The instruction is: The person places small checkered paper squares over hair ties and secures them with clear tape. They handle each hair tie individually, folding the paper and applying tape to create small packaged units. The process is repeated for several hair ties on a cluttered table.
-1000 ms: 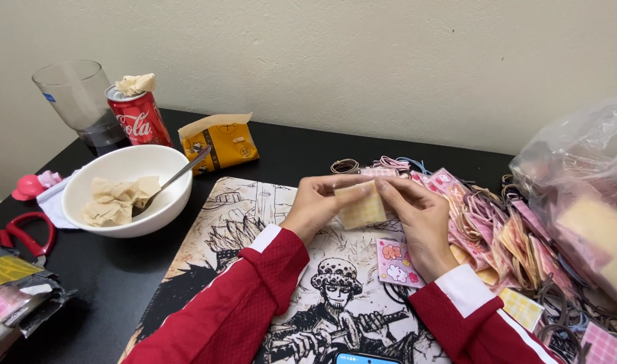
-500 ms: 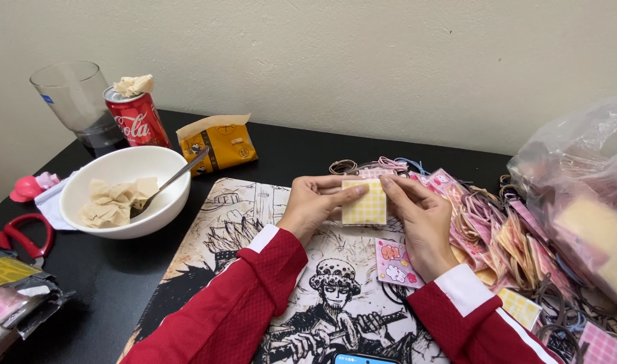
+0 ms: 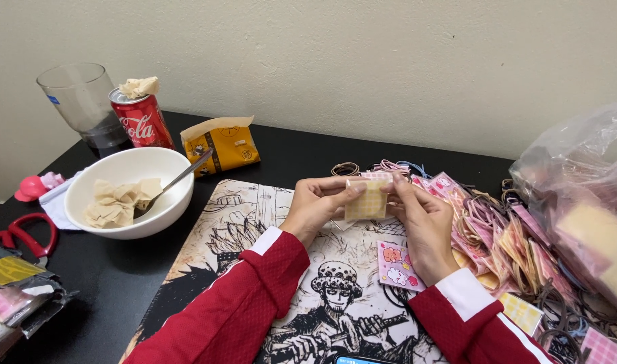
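My left hand (image 3: 320,206) and my right hand (image 3: 421,219) both pinch a small yellow checked packet (image 3: 366,200), held upright above a black-and-white illustrated mat (image 3: 254,222). Fingers of both hands sit on its top corners. A pink card with cartoon animals (image 3: 396,264) lies flat on the mat just below my right hand. Both arms wear red sleeves with white cuffs.
A heap of pink and yellow packets with hair ties (image 3: 504,236) lies to the right, beside a clear plastic bag (image 3: 584,202). At left are a white bowl with crumpled paper and a spoon (image 3: 130,192), a red can (image 3: 141,120), a glass (image 3: 82,101), a yellow pouch (image 3: 224,145) and red scissors (image 3: 15,232).
The yellow packet has been turned from tilted to upright and facing me, and both hands have shifted slightly on its edges.
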